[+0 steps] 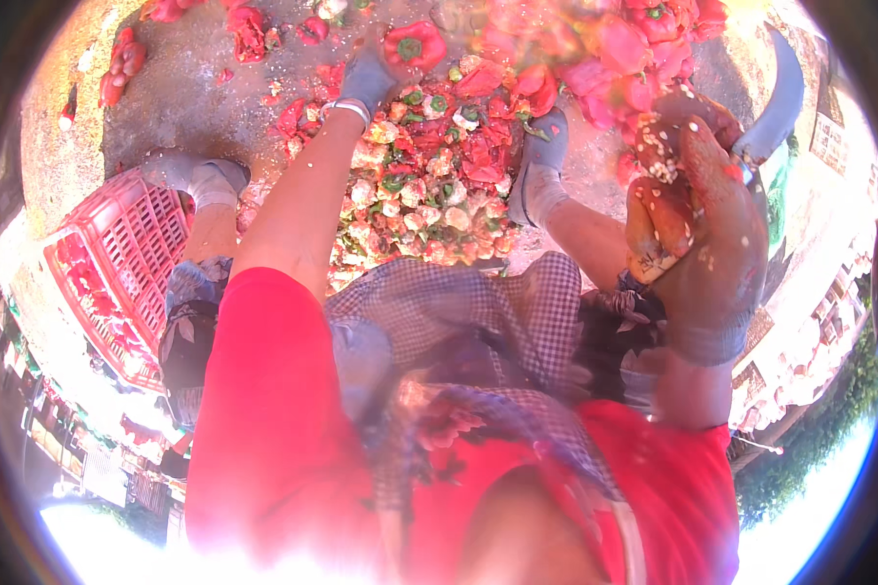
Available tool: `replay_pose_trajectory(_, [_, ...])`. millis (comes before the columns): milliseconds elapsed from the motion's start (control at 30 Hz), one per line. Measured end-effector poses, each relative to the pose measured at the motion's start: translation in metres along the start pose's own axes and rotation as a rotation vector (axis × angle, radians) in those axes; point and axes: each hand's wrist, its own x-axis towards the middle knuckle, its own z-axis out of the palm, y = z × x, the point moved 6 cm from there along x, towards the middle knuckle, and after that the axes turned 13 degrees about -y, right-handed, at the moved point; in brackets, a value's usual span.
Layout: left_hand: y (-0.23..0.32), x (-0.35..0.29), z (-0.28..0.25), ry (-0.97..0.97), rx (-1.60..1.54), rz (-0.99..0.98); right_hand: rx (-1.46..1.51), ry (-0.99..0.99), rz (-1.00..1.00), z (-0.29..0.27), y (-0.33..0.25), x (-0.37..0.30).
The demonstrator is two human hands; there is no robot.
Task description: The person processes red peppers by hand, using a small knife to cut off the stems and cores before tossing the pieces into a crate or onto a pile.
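At the top centre, my left hand (366, 80), in a grey glove, is closed on a red bell pepper (415, 47) whose green stem faces up; its fingers are partly hidden and blurred. My right hand (717, 234) is raised at the right, its glove wet and dotted with pale seeds. The fingers are wrapped round the handle of a curved knife (778, 102), and the blade points up, away from the peppers. Between my feet lies a heap of pepper cores (415, 205), cream seed clusters with green stems, mixed with red pepper pieces (483, 146).
More red peppers (644, 44) are piled at the upper right. A red plastic crate (132, 263) holding red pieces is tilted at the left. Scattered peppers (124, 66) lie on the wet ground at the upper left. My right shoe (539, 161) borders the heap.
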Motion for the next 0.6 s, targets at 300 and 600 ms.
replay_pose_trajectory(300, [-0.016,-0.107,-0.052,0.098,-0.672,0.047,1.146,0.033,0.296,0.019,-0.024,0.028])
replay_pose_trajectory(600, [0.101,-0.181,-0.180,0.122,-0.893,0.361,0.216,-0.141,-0.209,0.078,-0.060,0.047])
